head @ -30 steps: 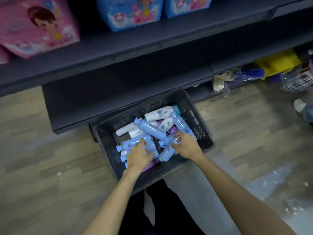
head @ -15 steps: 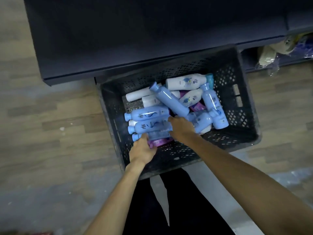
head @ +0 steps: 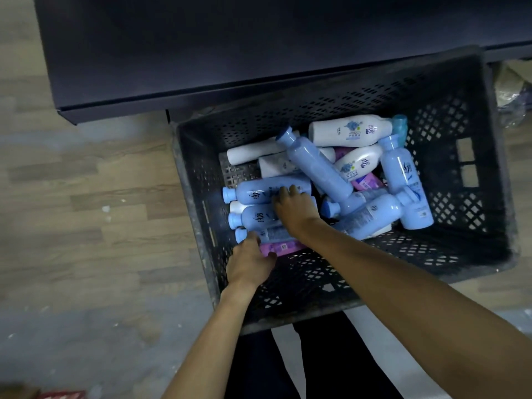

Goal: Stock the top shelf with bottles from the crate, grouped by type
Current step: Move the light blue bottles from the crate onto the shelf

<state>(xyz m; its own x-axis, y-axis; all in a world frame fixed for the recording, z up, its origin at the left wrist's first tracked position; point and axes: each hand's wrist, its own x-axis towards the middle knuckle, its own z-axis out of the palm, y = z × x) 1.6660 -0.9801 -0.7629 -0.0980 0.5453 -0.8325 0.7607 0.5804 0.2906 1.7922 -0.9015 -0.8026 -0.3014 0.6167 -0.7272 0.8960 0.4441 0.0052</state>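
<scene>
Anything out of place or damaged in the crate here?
No damage or spill visible. The bottles lie jumbled in the crate, blue, white and purple mixed, some stacked crosswise. The floor shows white specks.

Glossy plastic bottles (head: 316,168), matt perforated plastic crate (head: 472,214), wood-look floor (head: 86,197).

My left hand (head: 249,262) and right hand (head: 295,210) are bare, forearms unsleeved; below them I see my black trousers (head: 339,364).
</scene>
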